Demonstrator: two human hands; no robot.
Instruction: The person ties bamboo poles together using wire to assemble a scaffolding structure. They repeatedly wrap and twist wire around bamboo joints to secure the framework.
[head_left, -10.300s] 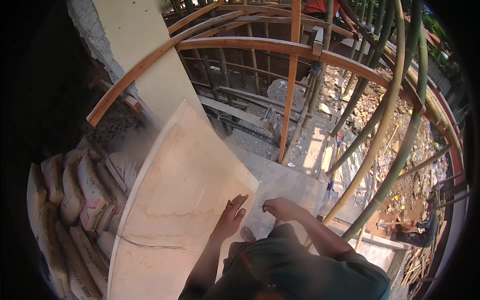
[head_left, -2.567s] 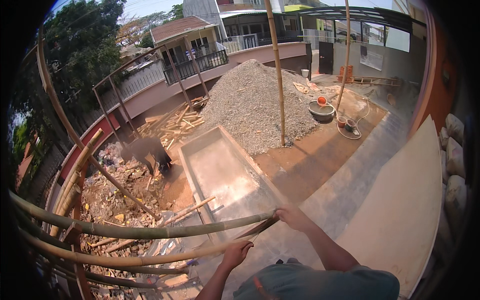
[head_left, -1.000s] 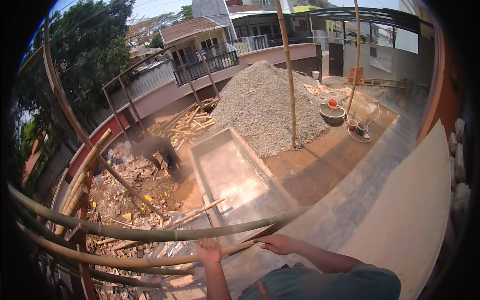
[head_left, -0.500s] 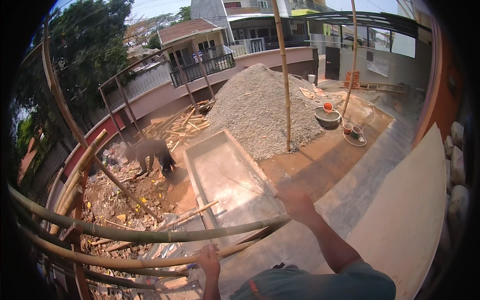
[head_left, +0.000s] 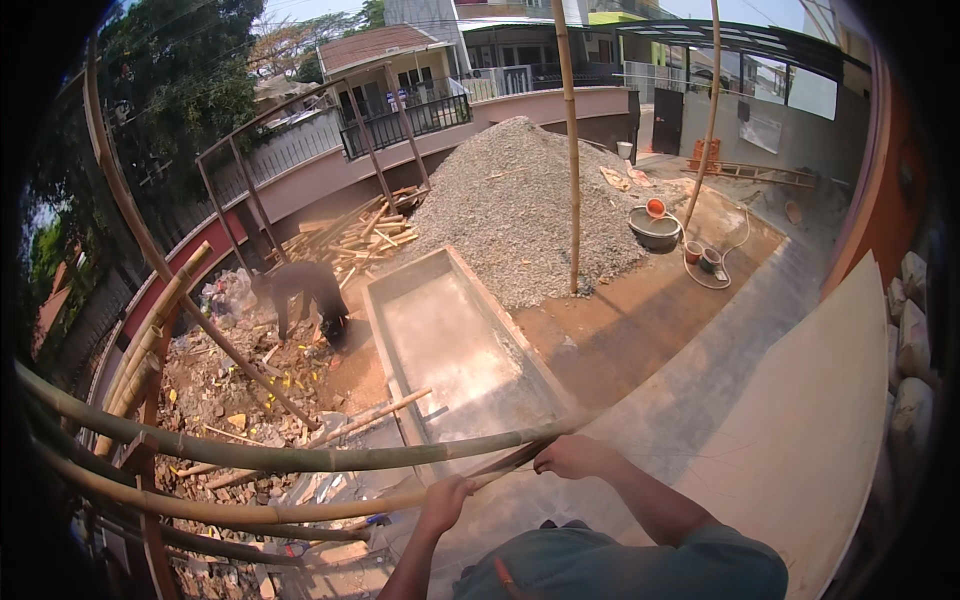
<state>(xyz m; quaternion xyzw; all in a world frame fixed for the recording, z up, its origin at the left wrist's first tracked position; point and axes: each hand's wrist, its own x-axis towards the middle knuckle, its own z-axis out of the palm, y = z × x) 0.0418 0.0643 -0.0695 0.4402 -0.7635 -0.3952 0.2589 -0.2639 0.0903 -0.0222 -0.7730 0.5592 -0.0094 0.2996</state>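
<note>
My left hand (head_left: pixel 447 502) is closed in a pinch beside the lower tan bamboo pole (head_left: pixel 290 515). To its right, my right hand (head_left: pixel 575 457) pinches a thin wire, which shows only as a faint line. The wire seems to run across to the fingers of my left hand. Just beyond my hands, a green bamboo pole (head_left: pixel 330 459) lies above the tan one, and the two come close together near my right hand. The poles reach from the far left to in front of my body.
Beyond the poles lies a shallow rectangular trough (head_left: pixel 470 258). A big gravel heap (head_left: pixel 520 205) rises behind it, near an upright bamboo post (head_left: pixel 572 150). A person (head_left: pixel 305 295) bends over rubble (head_left: pixel 230 390) at left. A pale board (head_left: pixel 810 420) stands at right.
My right hand has come down and nearer to my left hand, drawing the wire back from over the trough. My left hand has shifted slightly up and right.
</note>
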